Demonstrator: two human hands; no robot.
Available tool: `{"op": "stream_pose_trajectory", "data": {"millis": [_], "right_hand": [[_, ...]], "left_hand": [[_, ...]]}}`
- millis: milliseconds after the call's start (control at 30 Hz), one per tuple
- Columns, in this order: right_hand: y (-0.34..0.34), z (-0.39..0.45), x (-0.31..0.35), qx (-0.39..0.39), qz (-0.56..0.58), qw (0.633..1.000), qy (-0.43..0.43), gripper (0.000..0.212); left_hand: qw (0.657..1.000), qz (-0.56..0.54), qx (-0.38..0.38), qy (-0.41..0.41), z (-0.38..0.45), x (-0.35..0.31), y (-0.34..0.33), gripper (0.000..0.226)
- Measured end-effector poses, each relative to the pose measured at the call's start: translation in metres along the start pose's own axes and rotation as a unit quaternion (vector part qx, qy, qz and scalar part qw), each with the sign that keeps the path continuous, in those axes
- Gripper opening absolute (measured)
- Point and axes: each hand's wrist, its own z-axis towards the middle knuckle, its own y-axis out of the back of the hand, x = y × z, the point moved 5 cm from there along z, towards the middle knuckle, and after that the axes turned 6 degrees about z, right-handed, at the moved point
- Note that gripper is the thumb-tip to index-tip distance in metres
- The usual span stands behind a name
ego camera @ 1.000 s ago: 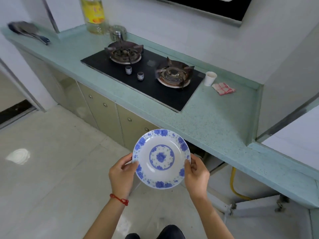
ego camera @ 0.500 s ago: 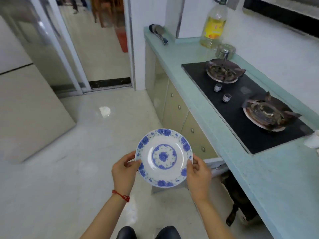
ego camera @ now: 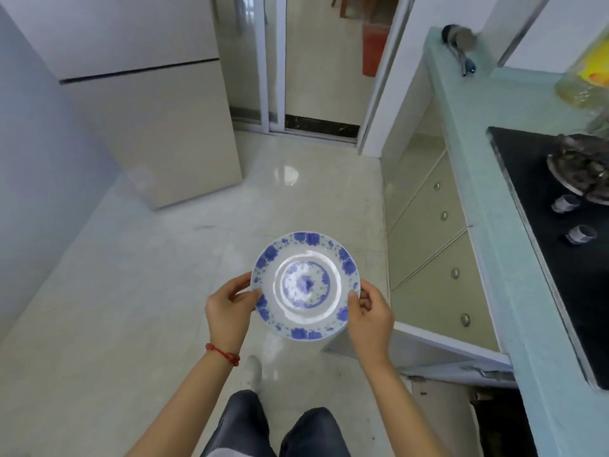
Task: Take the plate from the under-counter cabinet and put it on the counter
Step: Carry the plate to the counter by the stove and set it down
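Note:
A white plate (ego camera: pixel 304 285) with a blue flower rim and blue centre is held level above the floor, in front of my body. My left hand (ego camera: pixel 229 311) grips its left edge and my right hand (ego camera: pixel 369 316) grips its right edge. The pale green counter (ego camera: pixel 487 206) runs along the right side of the view, to the right of the plate. An open under-counter cabinet door (ego camera: pixel 428 344) stands just below my right hand.
A black gas hob (ego camera: pixel 566 245) with a burner and two knobs sits on the counter. An oil bottle (ego camera: pixel 586 77) and a ladle (ego camera: pixel 459 44) lie farther back. A beige fridge (ego camera: pixel 158 127) stands left, a doorway (ego camera: pixel 326 61) ahead. Closed cabinet doors (ego camera: pixel 428 232) line the counter front.
The view has swung left, away from the counter toward the fridge and doorway. The plate stays in both hands, in front of my body.

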Motion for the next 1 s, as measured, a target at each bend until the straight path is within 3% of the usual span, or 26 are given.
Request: {"op": "stream_pose_trajectory", "data": {"millis": [600,1000], "right_hand": [[-0.165,0.098,0.012,-0.001,0.007,1.0,0.001,0.019],[-0.188,0.209,-0.001,-0.015,-0.019,1.0,-0.015,0.018]], "left_hand": [[1.0,0.02,0.011,0.016,0.195,0.003,0.041,0.026],[0.997,0.046,0.036,0.048,0.296,-0.009,-0.025,0.027]]}}
